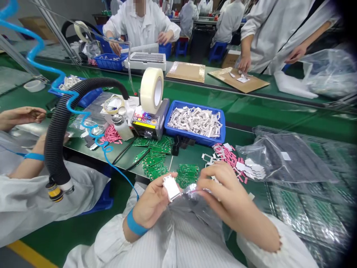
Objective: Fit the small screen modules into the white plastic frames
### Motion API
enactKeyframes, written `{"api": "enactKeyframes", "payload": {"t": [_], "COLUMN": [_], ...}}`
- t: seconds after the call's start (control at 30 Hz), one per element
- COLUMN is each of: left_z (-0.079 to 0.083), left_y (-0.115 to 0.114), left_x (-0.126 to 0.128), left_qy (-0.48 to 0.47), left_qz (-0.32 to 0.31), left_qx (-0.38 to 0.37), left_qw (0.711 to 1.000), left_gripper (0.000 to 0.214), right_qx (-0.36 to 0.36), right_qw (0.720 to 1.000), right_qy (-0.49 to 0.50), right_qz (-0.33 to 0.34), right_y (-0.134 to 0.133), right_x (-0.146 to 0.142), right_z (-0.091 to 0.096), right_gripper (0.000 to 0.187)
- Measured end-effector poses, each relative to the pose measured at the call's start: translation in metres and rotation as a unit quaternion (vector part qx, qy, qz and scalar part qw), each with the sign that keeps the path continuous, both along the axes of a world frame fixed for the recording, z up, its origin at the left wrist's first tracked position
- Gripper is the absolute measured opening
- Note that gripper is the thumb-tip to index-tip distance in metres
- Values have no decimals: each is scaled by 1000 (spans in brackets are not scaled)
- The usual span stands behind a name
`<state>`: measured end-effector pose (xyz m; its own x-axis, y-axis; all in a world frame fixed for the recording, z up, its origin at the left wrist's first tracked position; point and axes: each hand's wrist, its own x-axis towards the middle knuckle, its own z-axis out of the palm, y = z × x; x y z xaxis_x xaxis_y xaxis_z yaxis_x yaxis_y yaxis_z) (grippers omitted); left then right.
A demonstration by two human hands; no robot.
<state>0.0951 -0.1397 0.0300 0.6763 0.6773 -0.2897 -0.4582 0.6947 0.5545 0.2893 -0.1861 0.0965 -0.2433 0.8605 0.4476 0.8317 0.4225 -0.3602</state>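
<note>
While pinching in the left hand (152, 203) a small white rectangular part (171, 188), its long axis running from 10 to 4 o'clock, at that hand's 3 o'clock and nearer it than the right hand (230, 201), itself pinching a crinkled silvery film (192, 192) at its 9 o'clock.

Green circuit boards (157, 165) ahead of left hand (152, 201), plastic bag (279, 156) beside right hand (231, 197)

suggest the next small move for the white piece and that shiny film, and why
Probably bring the white piece in the left hand up to the shiny film pinched by the right hand, since the two already sit almost touching and both hands are occupied with them.
</note>
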Motion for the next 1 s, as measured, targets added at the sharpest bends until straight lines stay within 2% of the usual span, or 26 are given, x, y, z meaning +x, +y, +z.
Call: {"api": "enactKeyframes", "payload": {"t": [0.1, 0.27, 0.4, 0.53, 0.6, 0.73, 0.8, 0.9, 0.97, 1.0], "left_z": [-1, -1, 1, 1, 1, 1, 1, 3, 8, 12], "left_y": [0, 1, 1, 3, 4, 1, -1, 1, 7, 10], "left_x": [-2, -4, -2, -7, -11, -11, -9, -10, -16, -21], "left_qy": [-2, 1, 6, -13, -15, -23, -31, 14, 116, 174], "left_qz": [-1, 16, 31, 64, 90, 104, 101, 100, 115, 122], "left_qx": [0, -13, -28, -38, -37, -32, -27, 37, 162, 245], "left_qw": [1000, 1000, 999, 997, 995, 994, 994, 994, 973, 946], "left_gripper": [45, 45, 43, 42, 40, 37, 36, 36, 37, 38], "right_qx": [53, 60, 58, 55, 44, 14, 25, 49, 58, 54], "right_qw": [995, 991, 997, 994, 994, 992, 989, 989, 991, 993], "right_qy": [-81, -116, -46, 88, 103, 122, 135, 129, 110, 95], "right_qz": [6, 18, 34, 20, 19, -17, -52, -57, -54, -49], "right_y": [4, 9, 14, 18, 18, 17, 18, 21, 22, 23], "right_x": [-24, -30, -41, -50, -51, -55, -59, -64, -62, -60], "right_z": [0, -1, -5, -23, -34, -43, -42, -36, -31, -29], "right_gripper": [19, 17, 21, 16, 11, 37, 30, 13, 12, 12]}}
